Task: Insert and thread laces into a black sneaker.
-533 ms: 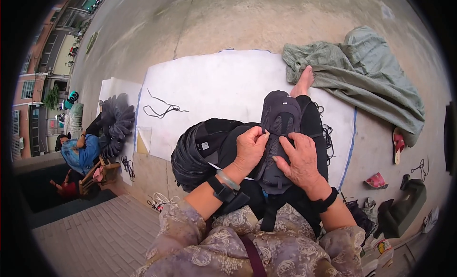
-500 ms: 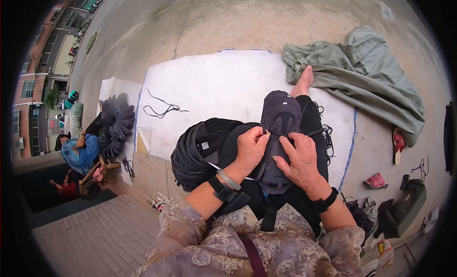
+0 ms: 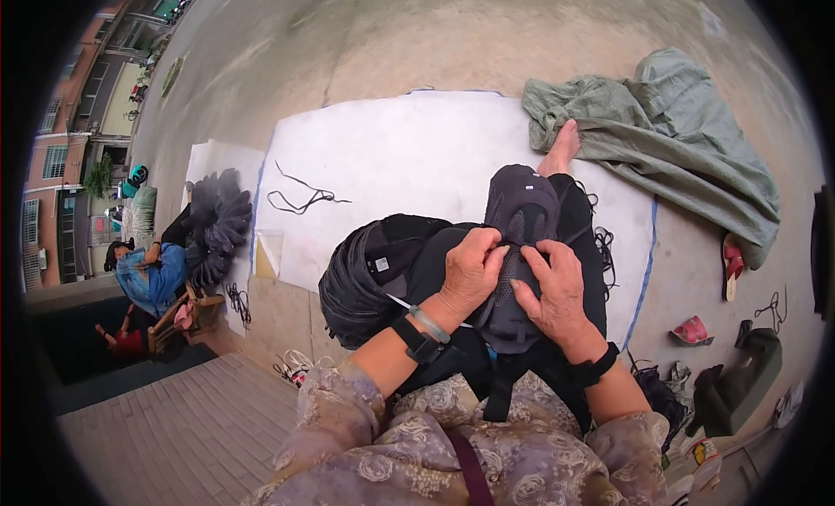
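Observation:
A dark grey mesh shoe upper [image 3: 518,206] lies lengthwise over my right thigh, its rounded end pointing away from me. My left hand [image 3: 471,269] is closed at its left edge, thumb and forefinger pinching what looks like a thin black lace at the middle. From the other side my right hand [image 3: 561,295] grips the upper; its forefinger is bent onto the middle and its thumb lies on the near half. Both hands partly cover the upper. Beside my left forearm sits a nested stack of similar dark uppers [image 3: 352,284].
A white sheet [image 3: 383,149] covers the ground, with a loose black lace [image 3: 300,197] on it. Grey-green cloth [image 3: 652,140] lies at the far right, above a red slipper [image 3: 732,261]. At left, another person [image 3: 155,271] sits beside a fanned pile of dark uppers [image 3: 217,223].
Both hands have stayed at the middle of the upper, with the left fingertips drawn slightly farther over it. The whole view has shifted a little.

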Demonstrator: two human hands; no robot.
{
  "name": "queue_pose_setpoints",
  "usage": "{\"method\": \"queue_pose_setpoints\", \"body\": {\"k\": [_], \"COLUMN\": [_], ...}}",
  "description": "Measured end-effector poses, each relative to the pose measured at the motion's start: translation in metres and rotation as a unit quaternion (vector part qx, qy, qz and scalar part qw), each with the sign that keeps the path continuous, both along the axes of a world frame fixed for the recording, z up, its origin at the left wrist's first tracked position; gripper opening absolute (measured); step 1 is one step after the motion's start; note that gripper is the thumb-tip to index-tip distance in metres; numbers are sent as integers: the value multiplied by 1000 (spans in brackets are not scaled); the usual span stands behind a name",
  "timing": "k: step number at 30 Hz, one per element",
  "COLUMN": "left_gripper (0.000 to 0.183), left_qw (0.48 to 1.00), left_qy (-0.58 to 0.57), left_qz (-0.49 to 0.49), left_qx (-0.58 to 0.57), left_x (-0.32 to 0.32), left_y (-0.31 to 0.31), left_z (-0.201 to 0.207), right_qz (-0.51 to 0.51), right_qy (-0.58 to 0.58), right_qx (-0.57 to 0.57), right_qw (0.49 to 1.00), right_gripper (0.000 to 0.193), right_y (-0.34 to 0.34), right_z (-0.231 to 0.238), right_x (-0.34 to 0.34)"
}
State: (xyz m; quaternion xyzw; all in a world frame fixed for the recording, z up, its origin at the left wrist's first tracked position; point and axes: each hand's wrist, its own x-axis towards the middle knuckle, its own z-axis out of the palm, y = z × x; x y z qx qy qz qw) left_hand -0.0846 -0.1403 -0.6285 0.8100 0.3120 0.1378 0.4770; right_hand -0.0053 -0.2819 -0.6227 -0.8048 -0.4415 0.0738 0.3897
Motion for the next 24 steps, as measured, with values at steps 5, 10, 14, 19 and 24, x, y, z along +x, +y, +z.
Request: {"method": "queue_pose_setpoints", "body": {"k": [5, 10, 14, 19, 24], "left_gripper": [33, 45, 35, 23, 30], "left_qw": [950, 945, 906, 912, 939], "left_qy": [-85, 46, 203, 208, 177], "left_qz": [-182, -268, -300, -265, -222], "left_qx": [240, 184, 219, 234, 195], "left_x": [-10, -8, -2, -1, -14], "left_y": [12, 17, 11, 6, 7], "left_z": [11, 31, 33, 21, 16], "right_qz": [1, 6, 7, -45, -102], "right_qy": [2, 12, 8, 13, 57], "right_qx": [14, 10, -8, -55, -100], "right_qw": [1000, 1000, 1000, 997, 988], "right_gripper": [47, 46, 45, 41, 29], "right_y": [0, 0, 2, 20, 32], "right_z": [-3, -4, -1, 8, 11], "right_x": [1, 2, 0, -9, -12]}}
